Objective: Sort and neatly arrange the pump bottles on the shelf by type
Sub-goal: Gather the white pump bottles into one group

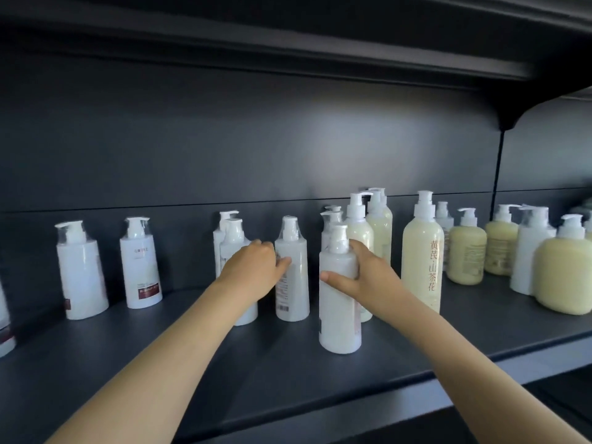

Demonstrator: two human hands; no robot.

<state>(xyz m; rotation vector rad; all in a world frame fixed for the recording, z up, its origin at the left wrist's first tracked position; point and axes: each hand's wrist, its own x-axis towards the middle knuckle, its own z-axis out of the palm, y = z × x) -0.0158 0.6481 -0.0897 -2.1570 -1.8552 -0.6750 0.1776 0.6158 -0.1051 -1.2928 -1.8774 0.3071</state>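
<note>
White-type grouping is in hand on the shelf [166, 363]: my left grip [253, 267] holds the barcode bottle [296, 293], my right grip [362, 274] clasps the front bottle [339, 318], which I judge needs sliding left beside its kind.

One view, worn on your head. It faces forward and a little down into the shelf [272, 363]. Close in: both forearms [160, 363] enter from the bottom edge. Your left hand [253, 267] grips the barcode bottle [293, 293], your right hand [368, 274] the front bottle [339, 315]; both grips sit just below frame centre. Wide lens: other bottles [423, 251] run left and right of the grips to both edges, and the upper board [288, 59] bows above them.
</note>
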